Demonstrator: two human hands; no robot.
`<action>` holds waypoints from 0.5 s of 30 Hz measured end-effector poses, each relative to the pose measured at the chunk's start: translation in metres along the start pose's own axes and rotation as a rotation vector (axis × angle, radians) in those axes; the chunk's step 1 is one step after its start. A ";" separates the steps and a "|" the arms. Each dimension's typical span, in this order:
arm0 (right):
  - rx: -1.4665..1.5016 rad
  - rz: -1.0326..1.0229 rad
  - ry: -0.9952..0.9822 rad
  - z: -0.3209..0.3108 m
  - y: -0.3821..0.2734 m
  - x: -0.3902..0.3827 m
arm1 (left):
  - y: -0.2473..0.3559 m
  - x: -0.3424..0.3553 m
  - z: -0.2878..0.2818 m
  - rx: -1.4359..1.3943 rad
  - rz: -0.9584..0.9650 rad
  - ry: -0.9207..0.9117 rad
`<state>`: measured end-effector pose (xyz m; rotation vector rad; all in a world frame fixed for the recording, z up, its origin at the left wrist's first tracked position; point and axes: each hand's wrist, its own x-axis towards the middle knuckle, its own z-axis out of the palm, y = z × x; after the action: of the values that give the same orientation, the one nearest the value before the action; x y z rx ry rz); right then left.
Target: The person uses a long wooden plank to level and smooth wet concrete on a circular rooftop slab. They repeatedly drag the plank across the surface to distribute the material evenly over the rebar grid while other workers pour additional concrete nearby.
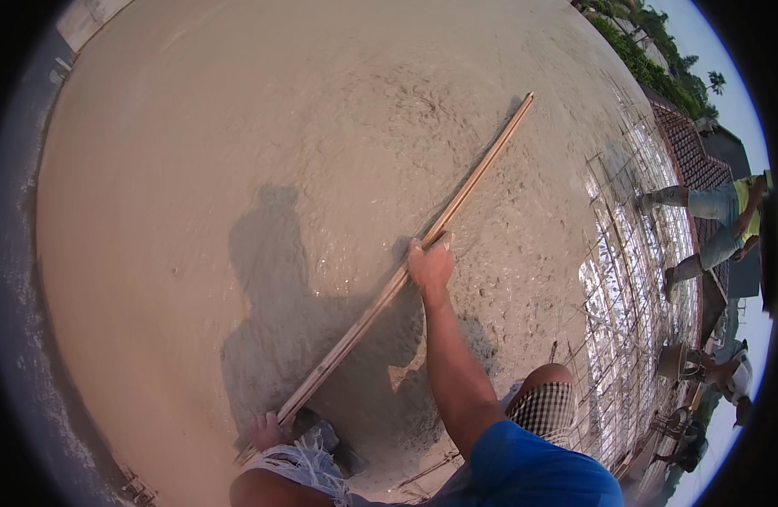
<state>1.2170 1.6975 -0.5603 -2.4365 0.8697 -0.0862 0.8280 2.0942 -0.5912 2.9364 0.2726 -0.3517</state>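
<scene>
A long, straight wooden screed board (482, 171) lies slantwise on wet grey concrete (152, 211), from my lower left to the far right. My right hand (432, 260) is closed round it near its middle, arm stretched out. Close to my body, my left hand (265, 432) grips the board's near end; its fingers are partly hidden. Smoother, shinier concrete spreads left of the board, while the surface on its right is rougher and pitted. My shadow falls across the concrete beside the board. Below my left hand is frayed white cloth (300, 465).
Steel reinforcing mesh (613, 279) over shiny sheeting borders the concrete on the right. One person (718, 220) stands there; another bends near a bucket (673, 362). A grey wall edge (38, 338) runs along the left. Tiled roofs (685, 139) and trees stand beyond.
</scene>
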 end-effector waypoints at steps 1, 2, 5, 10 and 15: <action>0.007 -0.014 0.003 0.004 -0.008 0.021 | 0.013 0.019 -0.001 -0.014 -0.003 0.035; 0.015 -0.025 0.002 0.010 -0.013 0.036 | 0.018 0.031 -0.003 -0.024 -0.006 0.066; -0.033 -0.033 -0.176 0.022 -0.036 0.048 | 0.018 0.037 -0.017 -0.047 0.100 -0.010; -0.038 -0.134 -0.129 0.045 -0.042 -0.016 | -0.004 0.028 -0.021 -0.074 0.063 -0.045; -0.013 -0.126 -0.008 0.056 -0.080 0.057 | 0.007 0.055 -0.026 -0.122 0.034 -0.013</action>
<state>1.3202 1.7409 -0.5734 -2.5010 0.7141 -0.1167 0.8876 2.1011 -0.5787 2.8143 0.2331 -0.3367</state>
